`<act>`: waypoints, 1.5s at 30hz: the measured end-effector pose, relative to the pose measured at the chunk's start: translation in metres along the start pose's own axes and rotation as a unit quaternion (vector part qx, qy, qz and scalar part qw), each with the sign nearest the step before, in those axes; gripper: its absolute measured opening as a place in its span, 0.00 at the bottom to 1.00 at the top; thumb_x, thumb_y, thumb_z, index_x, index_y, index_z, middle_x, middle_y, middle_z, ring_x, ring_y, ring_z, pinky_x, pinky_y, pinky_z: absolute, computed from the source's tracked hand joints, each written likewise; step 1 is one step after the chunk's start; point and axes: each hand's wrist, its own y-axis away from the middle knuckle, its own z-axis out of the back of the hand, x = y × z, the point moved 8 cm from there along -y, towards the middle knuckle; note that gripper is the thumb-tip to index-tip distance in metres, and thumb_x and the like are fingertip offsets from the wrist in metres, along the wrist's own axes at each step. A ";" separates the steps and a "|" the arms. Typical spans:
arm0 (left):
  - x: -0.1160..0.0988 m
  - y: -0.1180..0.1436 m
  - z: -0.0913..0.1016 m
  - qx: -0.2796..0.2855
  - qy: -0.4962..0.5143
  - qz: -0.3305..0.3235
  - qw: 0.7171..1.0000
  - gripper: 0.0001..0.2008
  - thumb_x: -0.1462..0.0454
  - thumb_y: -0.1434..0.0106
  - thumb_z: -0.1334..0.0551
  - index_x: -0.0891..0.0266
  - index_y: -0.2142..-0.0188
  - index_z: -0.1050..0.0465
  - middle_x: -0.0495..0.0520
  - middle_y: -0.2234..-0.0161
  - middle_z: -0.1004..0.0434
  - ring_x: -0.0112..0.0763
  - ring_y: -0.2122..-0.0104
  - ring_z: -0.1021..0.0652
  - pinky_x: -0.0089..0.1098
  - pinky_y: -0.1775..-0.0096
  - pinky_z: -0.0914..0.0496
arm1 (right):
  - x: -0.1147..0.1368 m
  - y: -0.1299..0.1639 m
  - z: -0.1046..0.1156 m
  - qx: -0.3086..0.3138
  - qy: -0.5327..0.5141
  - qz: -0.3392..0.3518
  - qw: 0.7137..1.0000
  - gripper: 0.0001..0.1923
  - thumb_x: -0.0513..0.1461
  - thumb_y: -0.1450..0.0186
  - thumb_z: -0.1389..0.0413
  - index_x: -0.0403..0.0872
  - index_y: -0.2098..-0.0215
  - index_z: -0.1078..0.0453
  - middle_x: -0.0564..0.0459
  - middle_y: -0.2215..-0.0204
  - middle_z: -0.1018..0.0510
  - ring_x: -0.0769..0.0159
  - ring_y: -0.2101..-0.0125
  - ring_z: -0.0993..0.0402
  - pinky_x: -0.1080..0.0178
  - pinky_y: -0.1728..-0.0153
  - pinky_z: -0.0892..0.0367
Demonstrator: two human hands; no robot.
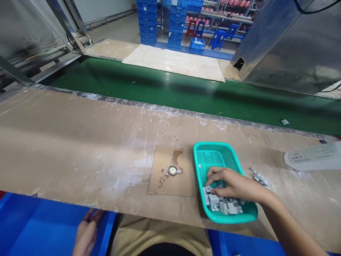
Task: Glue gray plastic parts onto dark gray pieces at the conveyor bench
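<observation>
My right hand (231,183) reaches into a green plastic basket (198,156) on the worktable. Its thumb and index finger close around a small grey plastic piece (208,189) at the edge of a pile of similar pieces (223,207). Low on the left, my left hand (87,231) is over a blue bin (50,227), just below the table's front edge. Its fingers are curled together, and whatever they hold is hidden. Left of the basket, a round metal-rimmed object with a pale centre (172,170) sits on a wet-stained cardboard square (157,185).
Several loose grey pieces (259,177) lie right of the basket, near a translucent container (314,158). Behind the worktable (66,142) runs a green conveyor belt (160,87) with one small piece (285,122) on it. Metal housing (293,46) stands at the right.
</observation>
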 end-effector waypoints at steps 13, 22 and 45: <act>-0.019 0.064 0.005 0.093 0.055 0.120 0.987 0.22 0.74 0.57 0.35 0.63 0.60 0.28 0.57 0.64 0.21 0.41 0.60 0.21 0.30 0.59 0.24 | -0.024 0.023 -0.005 -0.159 -0.463 -0.073 0.869 0.18 0.46 0.46 0.36 0.47 0.74 0.40 0.46 0.62 0.22 0.62 0.68 0.23 0.64 0.72 0.30; -0.068 0.136 -0.038 0.260 0.117 0.052 0.957 0.22 0.68 0.71 0.23 0.62 0.73 0.26 0.50 0.73 0.25 0.31 0.73 0.25 0.26 0.73 0.27 | 0.009 0.007 -0.005 -0.151 -0.375 -0.069 0.912 0.18 0.47 0.45 0.36 0.47 0.60 0.30 0.56 0.81 0.29 0.70 0.81 0.32 0.69 0.81 0.37; -0.070 0.213 -0.150 0.508 0.189 0.042 0.840 0.13 0.68 0.49 0.30 0.66 0.63 0.24 0.54 0.67 0.21 0.30 0.61 0.22 0.29 0.56 0.27 | 0.086 -0.047 -0.024 -0.305 0.161 0.123 0.930 0.11 0.39 0.33 0.50 0.43 0.61 0.28 0.47 0.65 0.23 0.62 0.68 0.23 0.63 0.67 0.27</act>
